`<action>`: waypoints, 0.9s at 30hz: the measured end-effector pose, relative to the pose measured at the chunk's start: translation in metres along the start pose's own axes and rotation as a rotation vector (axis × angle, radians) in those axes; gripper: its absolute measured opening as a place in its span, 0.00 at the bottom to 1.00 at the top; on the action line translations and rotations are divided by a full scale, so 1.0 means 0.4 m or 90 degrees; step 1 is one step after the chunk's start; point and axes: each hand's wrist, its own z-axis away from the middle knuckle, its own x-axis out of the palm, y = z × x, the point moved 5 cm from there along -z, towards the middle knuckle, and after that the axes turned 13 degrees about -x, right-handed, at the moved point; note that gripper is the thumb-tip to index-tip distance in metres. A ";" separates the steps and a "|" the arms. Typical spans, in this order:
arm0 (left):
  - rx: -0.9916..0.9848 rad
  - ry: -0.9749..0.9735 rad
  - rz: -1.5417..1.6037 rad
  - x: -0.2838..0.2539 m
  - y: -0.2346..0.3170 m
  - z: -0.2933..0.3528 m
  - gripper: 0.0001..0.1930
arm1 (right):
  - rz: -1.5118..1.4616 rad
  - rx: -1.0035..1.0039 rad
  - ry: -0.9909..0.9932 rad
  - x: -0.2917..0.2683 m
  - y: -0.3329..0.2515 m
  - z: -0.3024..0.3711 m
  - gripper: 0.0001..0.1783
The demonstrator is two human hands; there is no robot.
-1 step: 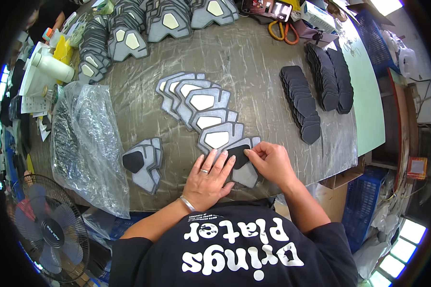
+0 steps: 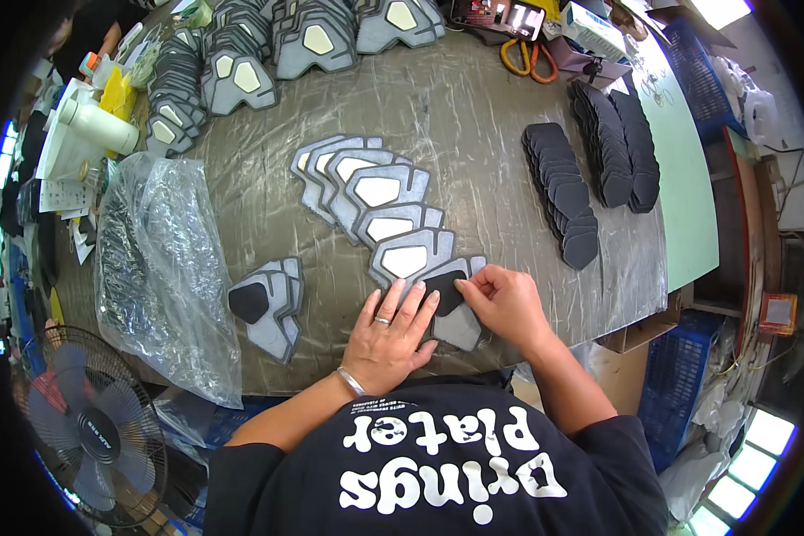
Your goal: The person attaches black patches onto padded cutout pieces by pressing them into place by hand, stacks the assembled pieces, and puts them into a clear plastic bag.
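Observation:
In front of me lies a grey fabric piece with a dark edge, the nearest of an overlapping row. A black patch covers its middle, where pieces farther up the row show a white patch. My left hand rests flat, fingers stretched, on the grey piece's left side, fingertips at the black patch. The thumb and finger of my right hand are pinched on the patch's right edge. To the left, a small overlapping stack of grey pieces has another black patch on top.
Columns of black patches lie at the right. Stacks of grey pieces line the far side, near orange-handled scissors and a phone. A clear plastic bag, a white bottle and a fan are at the left.

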 end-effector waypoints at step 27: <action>-0.013 -0.029 -0.031 -0.004 0.003 0.024 0.32 | 0.411 -0.390 -0.157 0.026 -0.091 0.126 0.34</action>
